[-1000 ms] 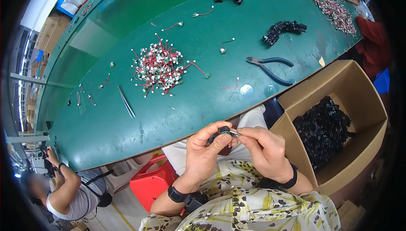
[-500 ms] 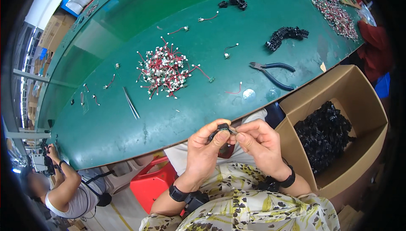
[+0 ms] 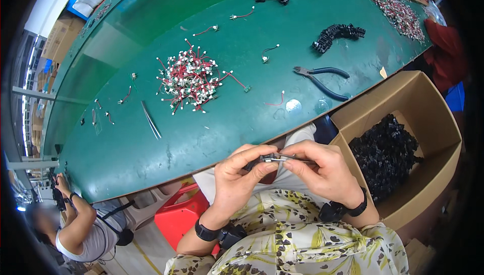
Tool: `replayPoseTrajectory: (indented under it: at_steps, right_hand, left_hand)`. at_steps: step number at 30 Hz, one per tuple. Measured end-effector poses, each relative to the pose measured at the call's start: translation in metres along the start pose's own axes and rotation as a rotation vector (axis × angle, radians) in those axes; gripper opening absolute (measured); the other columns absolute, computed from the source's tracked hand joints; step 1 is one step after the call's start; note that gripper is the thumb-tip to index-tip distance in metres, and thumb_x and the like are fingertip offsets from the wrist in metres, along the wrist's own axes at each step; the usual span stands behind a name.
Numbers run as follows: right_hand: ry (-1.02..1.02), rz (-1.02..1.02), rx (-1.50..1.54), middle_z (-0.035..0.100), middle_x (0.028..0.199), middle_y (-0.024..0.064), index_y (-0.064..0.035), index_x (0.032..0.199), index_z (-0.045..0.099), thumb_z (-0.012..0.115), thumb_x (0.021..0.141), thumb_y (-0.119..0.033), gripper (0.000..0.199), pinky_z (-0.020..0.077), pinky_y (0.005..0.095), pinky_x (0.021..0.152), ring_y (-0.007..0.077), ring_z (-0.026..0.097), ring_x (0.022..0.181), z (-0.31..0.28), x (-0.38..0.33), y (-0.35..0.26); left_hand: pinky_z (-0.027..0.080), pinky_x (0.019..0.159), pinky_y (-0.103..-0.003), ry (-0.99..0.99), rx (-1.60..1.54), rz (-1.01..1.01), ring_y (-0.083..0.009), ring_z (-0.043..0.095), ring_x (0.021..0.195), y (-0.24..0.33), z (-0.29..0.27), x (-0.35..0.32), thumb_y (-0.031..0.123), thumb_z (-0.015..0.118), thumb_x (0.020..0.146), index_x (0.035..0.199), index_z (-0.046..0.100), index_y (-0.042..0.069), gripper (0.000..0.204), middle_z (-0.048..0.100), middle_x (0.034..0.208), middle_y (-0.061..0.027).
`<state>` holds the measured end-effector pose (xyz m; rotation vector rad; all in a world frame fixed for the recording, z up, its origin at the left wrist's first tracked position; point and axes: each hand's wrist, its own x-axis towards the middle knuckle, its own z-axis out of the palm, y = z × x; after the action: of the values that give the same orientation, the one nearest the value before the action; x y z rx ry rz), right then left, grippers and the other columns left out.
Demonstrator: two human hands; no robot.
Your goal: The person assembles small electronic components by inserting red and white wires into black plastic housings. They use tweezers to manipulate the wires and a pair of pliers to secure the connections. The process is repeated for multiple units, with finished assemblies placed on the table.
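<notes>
My left hand pinches a small black plastic part between thumb and fingers, just in front of the table edge. From the other side, my right hand grips slim metal tweezers, whose tips reach the black part. The fingers hide much of the part, so what the tips touch inside it cannot be made out. Beyond my hands, on the green table, lies a heap of small white connectors with red wires. A second pair of tweezers rests left of my hands.
Blue-handled cutting pliers lie near the table edge, with a row of black parts behind. At right stands a cardboard box holding many black pieces. A red stool and another person are at left.
My right hand has shifted slightly right and turned, so the tweezers show more clearly. My left hand has tilted the black part and moved a little left. The view has shifted slightly.
</notes>
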<state>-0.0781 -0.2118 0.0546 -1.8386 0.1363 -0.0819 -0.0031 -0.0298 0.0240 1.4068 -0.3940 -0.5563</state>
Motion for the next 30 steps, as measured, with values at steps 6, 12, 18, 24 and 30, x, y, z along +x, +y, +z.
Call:
replayPoseTrajectory:
  at_steps: [6, 12, 18, 24, 30]
  right_hand:
    - [-0.001, -0.047, -0.13, 0.067, 0.078, 0.014, -0.0015, 0.096, 0.066, 0.068, 0.085, -0.008, 0.013, 0.0503, 0.0335, 0.056, 0.0271, 0.066, 0.065, -0.004, 0.005, -0.004]
    - [-0.005, -0.058, -0.231, 0.067, 0.077, 0.0132, -0.0042, 0.093, 0.067, 0.066, 0.085, -0.009, 0.009, 0.05, 0.0359, 0.055, 0.0292, 0.065, 0.063, 0.002, 0.008, 0.004]
    - [-0.026, -0.032, -0.158, 0.067, 0.078, 0.0137, -0.0025, 0.096, 0.066, 0.066, 0.086, -0.009, 0.012, 0.05, 0.0332, 0.055, 0.0264, 0.066, 0.062, 0.003, 0.018, 0.009]
    - [-0.136, 0.068, -0.064, 0.067, 0.078, 0.0131, -0.0024, 0.1, 0.064, 0.067, 0.087, -0.012, 0.017, 0.0497, 0.0319, 0.057, 0.0249, 0.066, 0.064, -0.007, 0.019, -0.004]
    - [-0.162, 0.006, -0.192, 0.068, 0.079, 0.012, -0.0052, 0.099, 0.065, 0.066, 0.087, -0.015, 0.016, 0.0496, 0.0348, 0.057, 0.0284, 0.066, 0.065, -0.006, 0.018, -0.005]
  left_hand:
    - [0.051, 0.072, -0.024, 0.027, 0.23, 0.12, -0.0129, 0.063, 0.083, 0.006, 0.004, 0.001, 0.001, 0.074, 0.081, 0.108, 0.07, 0.002, 0.027, 0.069, 0.095, -0.0083]
    - [0.051, 0.072, -0.024, 0.083, 0.375, 0.18, -0.0128, 0.064, 0.08, -0.001, 0.005, 0.0, 0.001, 0.073, 0.082, 0.106, 0.071, 0.001, 0.025, 0.069, 0.093, -0.0086]
    - [0.052, 0.072, -0.022, 0.13, 0.224, 0.094, -0.0094, 0.063, 0.079, -0.008, 0.004, 0.005, -0.001, 0.073, 0.082, 0.108, 0.069, 0.0, 0.026, 0.068, 0.092, -0.0074]
    - [0.052, 0.07, -0.021, 0.195, 0.03, -0.021, -0.008, 0.062, 0.08, 0.001, 0.007, 0.002, -0.005, 0.074, 0.079, 0.103, 0.068, 0.0, 0.025, 0.067, 0.091, -0.0053]
    - [0.051, 0.068, -0.021, 0.146, 0.255, 0.108, -0.0083, 0.062, 0.078, -0.001, 0.0, -0.004, -0.003, 0.077, 0.076, 0.1, 0.071, 0.002, 0.025, 0.068, 0.086, -0.0045]
